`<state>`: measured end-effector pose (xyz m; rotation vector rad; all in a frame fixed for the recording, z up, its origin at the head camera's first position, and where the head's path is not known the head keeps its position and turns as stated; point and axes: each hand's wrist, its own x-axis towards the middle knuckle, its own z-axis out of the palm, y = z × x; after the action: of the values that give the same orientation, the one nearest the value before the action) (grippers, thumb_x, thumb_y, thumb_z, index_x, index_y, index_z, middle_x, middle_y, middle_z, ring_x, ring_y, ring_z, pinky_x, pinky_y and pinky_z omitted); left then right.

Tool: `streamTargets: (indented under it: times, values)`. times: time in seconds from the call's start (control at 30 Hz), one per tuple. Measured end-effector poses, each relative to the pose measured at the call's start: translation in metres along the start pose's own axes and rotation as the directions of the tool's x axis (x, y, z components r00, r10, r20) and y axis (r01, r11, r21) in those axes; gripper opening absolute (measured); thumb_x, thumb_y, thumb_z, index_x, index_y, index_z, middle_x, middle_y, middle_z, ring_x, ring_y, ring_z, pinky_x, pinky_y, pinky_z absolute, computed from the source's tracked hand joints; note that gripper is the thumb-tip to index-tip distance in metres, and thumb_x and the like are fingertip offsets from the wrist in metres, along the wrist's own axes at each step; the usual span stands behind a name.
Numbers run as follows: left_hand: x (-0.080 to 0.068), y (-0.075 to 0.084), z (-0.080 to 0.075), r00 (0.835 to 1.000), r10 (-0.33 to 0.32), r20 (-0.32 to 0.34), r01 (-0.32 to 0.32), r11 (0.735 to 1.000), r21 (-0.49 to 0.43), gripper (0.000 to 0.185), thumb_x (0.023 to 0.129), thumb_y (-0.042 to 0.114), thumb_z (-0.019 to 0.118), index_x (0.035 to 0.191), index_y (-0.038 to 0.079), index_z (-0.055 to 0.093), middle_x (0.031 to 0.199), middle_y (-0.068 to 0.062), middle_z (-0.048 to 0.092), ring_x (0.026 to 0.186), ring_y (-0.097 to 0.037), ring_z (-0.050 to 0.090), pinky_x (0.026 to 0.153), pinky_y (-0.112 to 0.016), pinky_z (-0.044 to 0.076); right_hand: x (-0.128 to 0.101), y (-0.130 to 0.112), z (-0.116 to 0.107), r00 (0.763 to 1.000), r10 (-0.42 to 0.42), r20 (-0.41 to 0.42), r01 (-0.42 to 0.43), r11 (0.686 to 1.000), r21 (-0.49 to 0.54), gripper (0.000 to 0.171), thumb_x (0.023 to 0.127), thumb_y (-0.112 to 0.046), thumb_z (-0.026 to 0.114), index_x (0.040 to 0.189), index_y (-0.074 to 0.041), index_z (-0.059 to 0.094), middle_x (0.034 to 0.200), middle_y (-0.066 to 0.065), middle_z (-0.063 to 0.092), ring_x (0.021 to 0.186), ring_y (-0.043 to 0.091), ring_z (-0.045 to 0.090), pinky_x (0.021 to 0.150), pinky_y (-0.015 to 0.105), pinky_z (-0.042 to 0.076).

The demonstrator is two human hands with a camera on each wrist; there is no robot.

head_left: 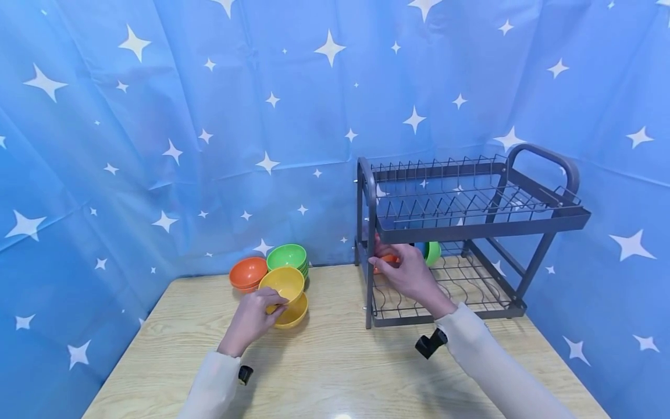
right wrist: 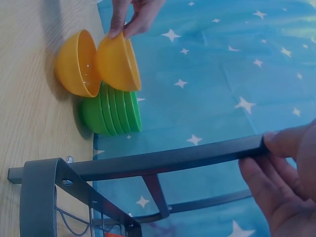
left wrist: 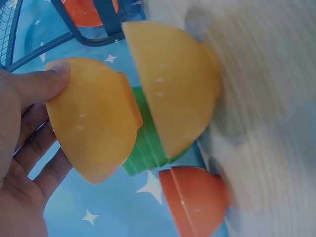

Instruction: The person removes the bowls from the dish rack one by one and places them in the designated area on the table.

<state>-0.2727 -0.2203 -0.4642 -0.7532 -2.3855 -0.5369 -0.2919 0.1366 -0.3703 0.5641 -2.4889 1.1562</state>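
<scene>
two hands busy, left hand [head_left: 251,317] pinching yellow bowl [head_left: 282,284] (lifted), right hand [head_left: 405,273] gripping orange bowl [head_left: 388,259] in rack [head_left: 471,221]

This looks like a staged recording booth made up as a kitchen corner, not a lived-in home. Blue cloth printed with white stars [head_left: 293,116] hangs as a backdrop on every side behind a light wooden table [head_left: 335,372]. A grey two-tier dish rack [head_left: 471,221] and stacks of bright plastic bowls [head_left: 277,270] supply the kitchen flavour, all just beyond the fingers.
</scene>
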Motion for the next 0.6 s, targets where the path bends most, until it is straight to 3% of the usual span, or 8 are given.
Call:
streamTargets:
  times: [0.2,0.6]
  values:
    - [-0.011,-0.004,0.006,1.0,0.007,0.0,-0.007,0.999,0.033,0.018,0.072,0.008,0.092,0.085,0.015,0.082,0.082,0.006,0.074,0.076,-0.01,0.068,0.071,-0.026,0.06,-0.001,0.001,0.001,1.0,-0.003,0.004,0.003,1.0,-0.002,0.019,0.096,-0.021,0.073,0.111,-0.009,0.072,0.106,0.008,0.076,0.095,0.024,0.072,0.08,0.041,0.062]
    - [-0.021,-0.004,0.015,0.997,-0.033,0.066,0.033,0.999,0.01,0.015,0.075,0.012,0.091,0.086,0.016,0.083,0.084,0.005,0.076,0.078,-0.009,0.07,0.074,-0.027,0.06,-0.002,0.002,0.002,1.0,0.018,0.007,-0.018,1.0,0.017,0.019,0.097,-0.022,0.072,0.11,-0.009,0.072,0.105,0.007,0.075,0.089,0.019,0.07,0.074,0.028,0.058]
